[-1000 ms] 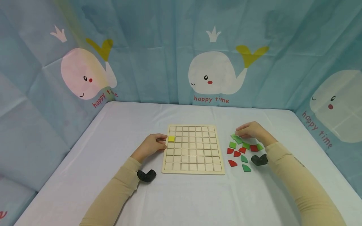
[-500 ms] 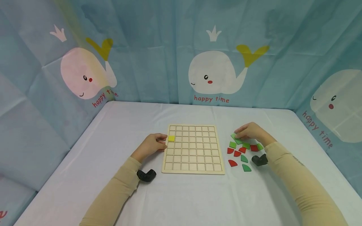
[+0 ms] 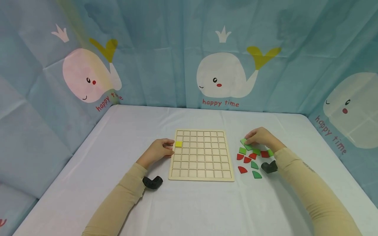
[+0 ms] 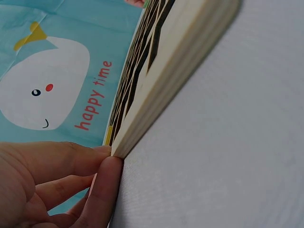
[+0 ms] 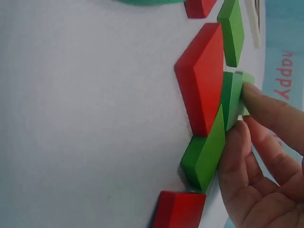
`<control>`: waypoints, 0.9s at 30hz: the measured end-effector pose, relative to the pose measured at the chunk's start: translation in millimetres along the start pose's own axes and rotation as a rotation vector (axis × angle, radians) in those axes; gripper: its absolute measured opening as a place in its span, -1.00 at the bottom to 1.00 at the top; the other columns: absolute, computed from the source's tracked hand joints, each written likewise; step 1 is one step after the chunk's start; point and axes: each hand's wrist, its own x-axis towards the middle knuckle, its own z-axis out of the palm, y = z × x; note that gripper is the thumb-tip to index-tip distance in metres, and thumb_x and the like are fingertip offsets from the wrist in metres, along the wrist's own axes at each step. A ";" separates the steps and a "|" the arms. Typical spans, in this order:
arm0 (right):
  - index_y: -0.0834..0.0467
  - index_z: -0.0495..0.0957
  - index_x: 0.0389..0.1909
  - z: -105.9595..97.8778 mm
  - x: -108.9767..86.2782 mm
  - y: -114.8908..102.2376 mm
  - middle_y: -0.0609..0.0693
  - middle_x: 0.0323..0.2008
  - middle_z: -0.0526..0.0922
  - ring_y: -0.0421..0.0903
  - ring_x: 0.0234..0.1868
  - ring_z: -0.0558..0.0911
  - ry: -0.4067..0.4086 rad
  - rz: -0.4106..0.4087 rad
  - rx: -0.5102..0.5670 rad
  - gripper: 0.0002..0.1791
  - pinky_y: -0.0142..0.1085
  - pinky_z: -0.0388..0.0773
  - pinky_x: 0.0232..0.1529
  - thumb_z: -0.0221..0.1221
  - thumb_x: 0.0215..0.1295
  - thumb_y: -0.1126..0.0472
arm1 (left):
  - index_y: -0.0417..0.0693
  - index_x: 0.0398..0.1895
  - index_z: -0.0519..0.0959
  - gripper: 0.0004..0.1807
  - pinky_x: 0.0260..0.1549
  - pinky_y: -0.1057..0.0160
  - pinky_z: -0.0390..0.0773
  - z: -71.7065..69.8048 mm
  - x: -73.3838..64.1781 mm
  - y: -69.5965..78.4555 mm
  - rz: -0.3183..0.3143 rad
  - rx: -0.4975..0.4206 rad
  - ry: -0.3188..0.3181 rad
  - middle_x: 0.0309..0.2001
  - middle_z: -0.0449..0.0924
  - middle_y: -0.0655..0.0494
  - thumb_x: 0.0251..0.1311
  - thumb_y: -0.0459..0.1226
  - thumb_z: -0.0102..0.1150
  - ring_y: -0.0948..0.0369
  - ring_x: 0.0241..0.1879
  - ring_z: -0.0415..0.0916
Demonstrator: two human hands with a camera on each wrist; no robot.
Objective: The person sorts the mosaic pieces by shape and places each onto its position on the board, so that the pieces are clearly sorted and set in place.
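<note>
My left hand [image 3: 160, 149] touches the left edge of a pale wooden grid board [image 3: 201, 180] with its fingertips. In the left wrist view, thumb and index finger meet the board's edge [image 4: 161, 102] near one another. A yellow square tile [image 3: 178, 144] lies in a cell by that edge. To the right of the board, my right hand [image 3: 260, 136] reaches down to the loose tiles. Its thumb and index finger pinch a green tile [image 5: 231, 97], partly hidden by the fingers. Another light green tile [image 3: 243, 141] lies beside the fingertips.
Below my right hand lie green square tiles [image 3: 242, 150], a red square tile [image 3: 264, 154], red quarter-round tiles [image 3: 242, 169] and dark green quarter-round tiles [image 3: 257, 174]. A black wrist device [image 3: 152, 183] sits at the left sleeve, another black device [image 3: 269, 167] at the right.
My right hand has shifted slightly left and down, its fingertips closing over the green tile. The left hand stays at the board's edge; the board and yellow tile have not moved on the table.
</note>
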 end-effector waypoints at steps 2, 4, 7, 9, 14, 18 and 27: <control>0.22 0.64 -0.03 0.0 -1.1 -0.6 0.08 -0.15 0.68 0.00 -0.14 0.55 0.000 0.001 0.009 -0.61 -0.13 0.55 0.06 0.36 0.22 0.07 | -0.28 0.31 0.44 -0.42 -0.21 0.34 0.71 0.0 0.0 0.0 -0.002 -0.002 0.001 0.14 0.51 -0.18 0.18 -0.47 0.25 0.18 -0.15 0.57; 0.22 0.63 -0.07 -0.6 -2.5 -0.7 0.04 -0.20 0.69 -0.02 -0.15 0.56 0.001 0.001 0.024 -0.64 -0.12 0.54 0.07 0.34 0.24 0.05 | -0.27 0.31 0.44 -0.43 -0.21 0.34 0.71 0.0 0.4 -0.2 -0.002 0.000 0.003 0.14 0.51 -0.17 0.19 -0.47 0.26 0.18 -0.14 0.57; 0.22 0.63 -0.09 -1.5 -4.9 -0.1 -0.02 -0.27 0.72 -0.08 -0.20 0.61 -0.001 -0.005 0.052 -0.65 -0.11 0.57 0.10 0.30 0.29 0.04 | -0.26 0.31 0.44 -0.43 -0.21 0.34 0.71 -0.3 0.9 -0.3 -0.003 0.001 0.006 0.15 0.51 -0.17 0.19 -0.47 0.26 0.17 -0.13 0.57; 0.23 0.63 -0.09 -2.0 -6.5 0.2 -0.05 -0.30 0.74 -0.13 -0.25 0.65 -0.004 -0.003 0.079 -0.65 -0.14 0.61 0.10 0.29 0.31 0.03 | -0.26 0.32 0.44 -0.42 -0.21 0.34 0.71 -0.4 0.9 -0.3 -0.003 0.005 0.008 0.15 0.51 -0.17 0.19 -0.46 0.26 0.16 -0.12 0.57; 0.24 0.62 -0.04 -0.1 -8.0 -1.5 -0.06 -0.31 0.76 -0.18 -0.31 0.69 -0.014 0.002 0.128 -0.62 -0.35 0.68 -0.06 0.29 0.31 0.03 | -0.25 0.31 0.44 -0.42 -0.21 0.33 0.71 0.4 0.6 -0.5 -0.006 0.009 0.009 0.16 0.52 -0.17 0.18 -0.46 0.26 0.15 -0.10 0.57; 0.23 0.59 0.04 3.7 -8.2 -7.9 -0.05 -0.27 0.75 -0.20 -0.29 0.69 -0.016 -0.003 0.162 -0.56 -0.41 0.68 -0.12 0.30 0.30 0.01 | -0.25 0.31 0.44 -0.42 -0.21 0.34 0.71 0.8 -0.4 0.0 -0.005 0.012 0.011 0.16 0.52 -0.17 0.18 -0.46 0.27 0.16 -0.10 0.57; 0.27 0.60 0.04 18.7 -8.0 -28.9 -0.12 -0.34 0.74 -0.22 -0.29 0.70 -0.060 -0.086 0.252 -0.57 -0.41 0.69 -0.12 0.31 0.29 0.05 | -0.24 0.32 0.44 -0.42 -0.18 0.32 0.71 0.2 -0.6 0.0 -0.004 0.011 0.013 0.17 0.51 -0.17 0.19 -0.46 0.26 0.14 -0.09 0.57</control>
